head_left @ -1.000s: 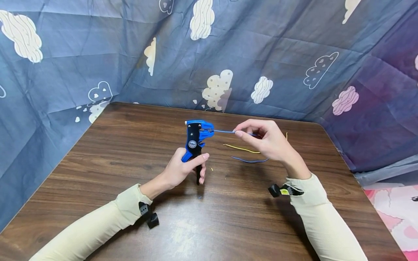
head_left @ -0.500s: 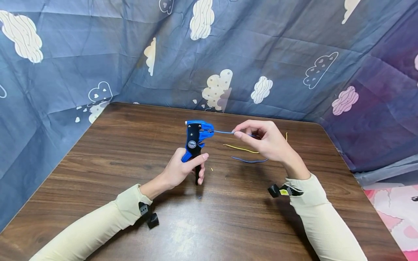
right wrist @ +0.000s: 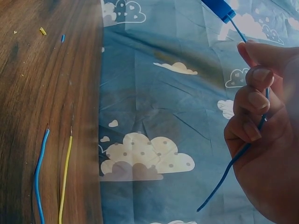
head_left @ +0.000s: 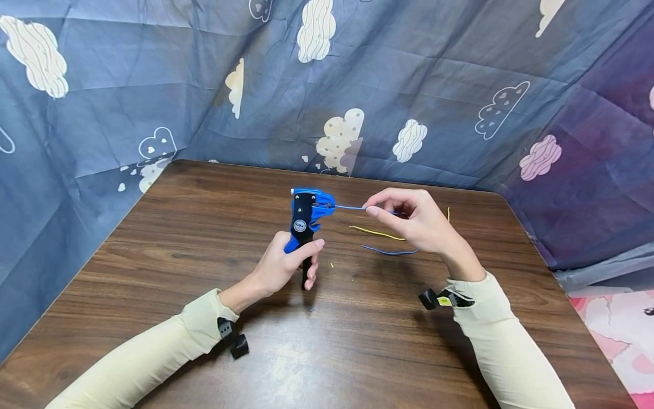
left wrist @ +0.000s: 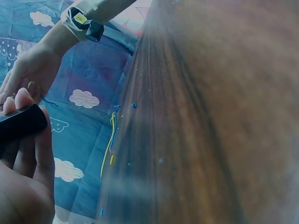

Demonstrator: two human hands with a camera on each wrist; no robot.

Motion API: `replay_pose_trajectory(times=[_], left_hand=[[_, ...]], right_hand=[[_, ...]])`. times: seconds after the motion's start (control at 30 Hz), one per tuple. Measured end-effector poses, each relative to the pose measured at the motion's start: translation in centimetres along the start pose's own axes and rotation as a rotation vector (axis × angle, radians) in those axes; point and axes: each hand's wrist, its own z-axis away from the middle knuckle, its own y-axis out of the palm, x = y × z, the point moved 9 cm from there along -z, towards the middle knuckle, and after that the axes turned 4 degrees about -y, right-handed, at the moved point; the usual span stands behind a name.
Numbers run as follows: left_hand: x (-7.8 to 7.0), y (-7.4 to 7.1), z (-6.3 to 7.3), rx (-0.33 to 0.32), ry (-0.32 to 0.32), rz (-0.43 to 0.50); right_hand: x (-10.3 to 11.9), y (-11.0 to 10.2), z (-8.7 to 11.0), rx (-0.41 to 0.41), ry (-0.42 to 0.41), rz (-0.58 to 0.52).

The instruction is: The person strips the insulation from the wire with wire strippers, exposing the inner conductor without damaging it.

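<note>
My left hand [head_left: 276, 266] grips a blue and black wire stripper [head_left: 302, 210], holding it upright above the table. Its fingers wrap the black handle [left wrist: 28, 122], seen close in the left wrist view. Between thumb and fingertips, my right hand [head_left: 424, 222] pinches a blue wire [head_left: 349, 207]. One end of this wire runs into the stripper's nose; inside, its tip is hidden. In the right wrist view the wire's other end [right wrist: 226, 170] passes the curled fingers and hangs below the palm.
A yellow wire [head_left: 377, 232] and another blue wire [head_left: 390, 252], each with a bared tip, lie on the wooden table [head_left: 168, 255] below the right hand. Small scraps, one yellow [head_left: 331, 264] and one blue [head_left: 312, 310], lie nearer. A cloud-print cloth [head_left: 276, 113] hangs behind.
My left fingers have squeezed further, drawing the stripper's black handle a little to the left. The right hand and its blue wire have stayed almost still.
</note>
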Motion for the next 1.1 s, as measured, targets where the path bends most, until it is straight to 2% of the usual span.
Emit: replay_pose_trajectory(times=[0.23,0.6,1.1], left_hand=[[0.0,-0.4,-0.1,-0.018,0.006,-0.035],[-0.1,-1.4,-0.5,-0.026,0.013,-0.035],[0.4,-1.6,-0.4,-0.036,-0.021,-0.020]], right_hand=[[-0.3,0.0,-0.1,-0.007,0.003,0.012],[-0.7,0.3,-0.8,-0.015,0.001,0.014],[-0.9,0.4,-0.8,-0.007,0.012,0.014]])
